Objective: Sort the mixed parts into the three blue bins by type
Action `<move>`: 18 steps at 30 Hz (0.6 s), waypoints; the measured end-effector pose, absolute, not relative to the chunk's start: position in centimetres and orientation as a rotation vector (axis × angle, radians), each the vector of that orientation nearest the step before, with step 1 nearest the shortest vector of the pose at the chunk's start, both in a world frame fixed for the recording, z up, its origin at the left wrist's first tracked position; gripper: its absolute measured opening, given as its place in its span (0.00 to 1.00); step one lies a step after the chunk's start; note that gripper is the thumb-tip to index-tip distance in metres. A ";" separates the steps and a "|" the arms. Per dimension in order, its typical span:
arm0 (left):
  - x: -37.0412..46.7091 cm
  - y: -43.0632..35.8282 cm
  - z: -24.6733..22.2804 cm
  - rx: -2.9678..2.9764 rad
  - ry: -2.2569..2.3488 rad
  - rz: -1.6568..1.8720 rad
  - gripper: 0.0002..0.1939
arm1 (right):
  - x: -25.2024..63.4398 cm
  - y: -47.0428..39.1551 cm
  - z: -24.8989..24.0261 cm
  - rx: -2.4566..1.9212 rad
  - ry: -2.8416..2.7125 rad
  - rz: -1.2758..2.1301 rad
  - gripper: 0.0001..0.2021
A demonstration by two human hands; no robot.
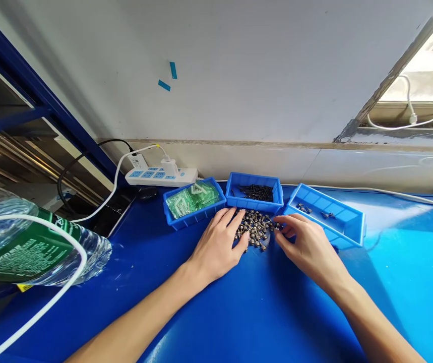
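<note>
A pile of small brass-and-dark metal parts (256,229), too small to name exactly, lies on the blue tabletop. My left hand (218,244) rests at the left side of the pile, fingers apart, the fingertips touching the parts. At the pile's right edge, my right hand (309,247) has thumb and forefinger brought together around a small metal part. Behind the pile stands a blue bin (256,205) with thin black screw-like pieces (256,192). The right blue bin (347,241) has a few small dark parts (327,215). In the left blue bin (193,219) lie green-printed packets (182,204).
A white power strip (182,176) with plugs and cables sits against the wall at the back left. A large water bottle (31,247) lies at the left, with a white cable (82,252) across it. Another white cable (386,190) runs along the wall's base.
</note>
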State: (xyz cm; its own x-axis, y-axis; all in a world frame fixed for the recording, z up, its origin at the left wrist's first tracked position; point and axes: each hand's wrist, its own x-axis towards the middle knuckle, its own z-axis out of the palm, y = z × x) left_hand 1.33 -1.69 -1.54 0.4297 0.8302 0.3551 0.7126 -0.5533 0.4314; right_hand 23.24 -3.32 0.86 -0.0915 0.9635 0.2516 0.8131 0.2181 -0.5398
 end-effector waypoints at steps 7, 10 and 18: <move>1.5 -0.7 0.8 2.692 1.209 1.008 0.18 | 22.8 -3.3 0.7 -1.509 -1.906 0.372 0.13; 1.9 1.0 1.9 2.830 1.186 0.877 0.24 | 22.7 -3.2 0.3 -1.490 -1.974 0.231 0.15; 2.7 2.5 1.9 2.756 1.104 0.657 0.31 | 23.6 -3.2 0.5 -1.500 -2.147 0.191 0.15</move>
